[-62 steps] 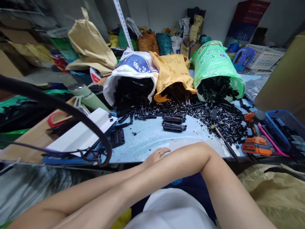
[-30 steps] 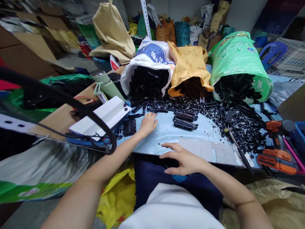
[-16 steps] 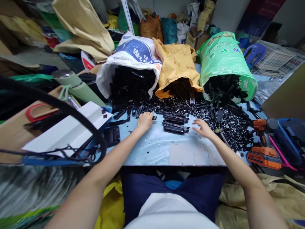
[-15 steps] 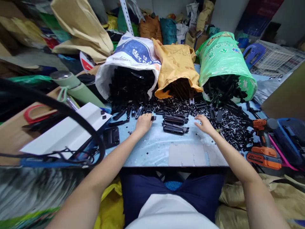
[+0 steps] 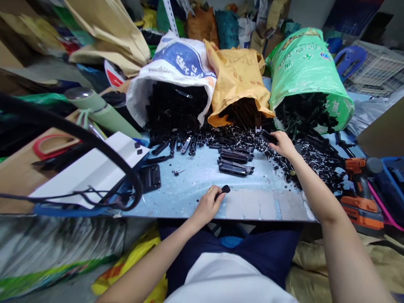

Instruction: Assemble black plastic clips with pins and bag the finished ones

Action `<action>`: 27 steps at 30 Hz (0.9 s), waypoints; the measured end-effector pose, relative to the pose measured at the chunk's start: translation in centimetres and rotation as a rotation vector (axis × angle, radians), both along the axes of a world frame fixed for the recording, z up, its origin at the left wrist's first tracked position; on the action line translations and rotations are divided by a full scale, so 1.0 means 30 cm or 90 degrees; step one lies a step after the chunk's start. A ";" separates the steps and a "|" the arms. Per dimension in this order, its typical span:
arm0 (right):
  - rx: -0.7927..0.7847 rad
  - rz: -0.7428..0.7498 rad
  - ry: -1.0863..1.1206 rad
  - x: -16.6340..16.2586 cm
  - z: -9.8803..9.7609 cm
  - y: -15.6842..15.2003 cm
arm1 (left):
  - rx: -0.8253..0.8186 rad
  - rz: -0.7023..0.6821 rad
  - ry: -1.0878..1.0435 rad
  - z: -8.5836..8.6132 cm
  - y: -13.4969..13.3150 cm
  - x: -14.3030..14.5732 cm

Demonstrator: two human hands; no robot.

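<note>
Near the front of the light-blue table, my left hand [image 5: 206, 205] is closed on a small black plastic part [image 5: 225, 189], its end sticking out past the fingers. My right hand [image 5: 283, 144] reaches to the edge of the parts pile and pinches a long black plastic piece [image 5: 268, 136]. Between the hands and farther back, a few black assembled pieces [image 5: 236, 167] lie in a short row. Loose screws and pins [image 5: 311, 166] are heaped to the right of my right forearm. Several black arms with a silver one [image 5: 186, 144] lie at the mouth of the white sack.
Three open sacks stand at the back: white [image 5: 179, 59], yellow [image 5: 238, 71] and green [image 5: 311, 67]. An orange cordless drill [image 5: 361, 193] is at the right. To the left are a black cable [image 5: 104, 145], a white tray [image 5: 94, 168] and a green bottle [image 5: 105, 111].
My left hand has come from the back left toward the front edge with a black part. My right hand has moved forward and right to the pile and taken hold of a black piece.
</note>
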State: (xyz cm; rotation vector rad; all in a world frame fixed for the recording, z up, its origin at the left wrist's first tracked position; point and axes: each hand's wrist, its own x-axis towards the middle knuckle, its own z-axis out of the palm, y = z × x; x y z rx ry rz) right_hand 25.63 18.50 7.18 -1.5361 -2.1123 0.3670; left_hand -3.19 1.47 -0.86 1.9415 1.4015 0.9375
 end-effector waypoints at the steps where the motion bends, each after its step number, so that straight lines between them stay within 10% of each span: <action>1: -0.014 0.024 0.016 -0.015 -0.021 -0.060 | -0.014 0.015 -0.018 0.000 -0.007 0.002; 9: -0.123 0.093 0.184 -0.005 -0.229 -0.512 | -0.101 0.075 -0.118 0.018 -0.029 0.019; 19: 0.014 0.189 -0.160 -0.011 -0.264 -0.497 | -0.134 0.089 -0.188 0.032 -0.054 0.067; 27: -0.263 0.105 0.349 -0.285 -0.219 -0.534 | -0.184 0.091 -0.322 0.048 -0.063 0.127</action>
